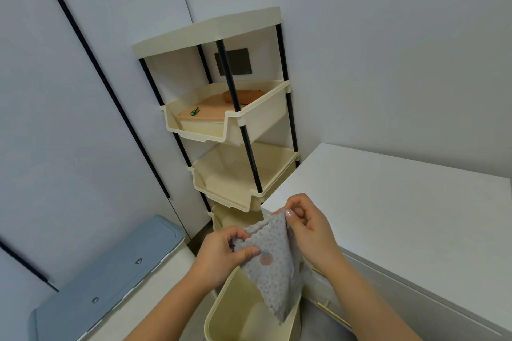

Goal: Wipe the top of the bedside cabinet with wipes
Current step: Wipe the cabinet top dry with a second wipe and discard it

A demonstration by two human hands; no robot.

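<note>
A cream tiered shelf rack (221, 108) with black poles stands in the corner. Its upper tray holds a green battery (194, 111) and a brown pouch (243, 96). A cream bin (221, 313) stands below, and a blue-lidded box (110, 271) sits left.

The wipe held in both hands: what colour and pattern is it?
The wipe is light grey with small raised dots, per the head view.

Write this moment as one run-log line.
stage: preparing | left hand: pinching wipe | right hand: pinching wipe | cabinet top: untouched | wipe over bin
</note>
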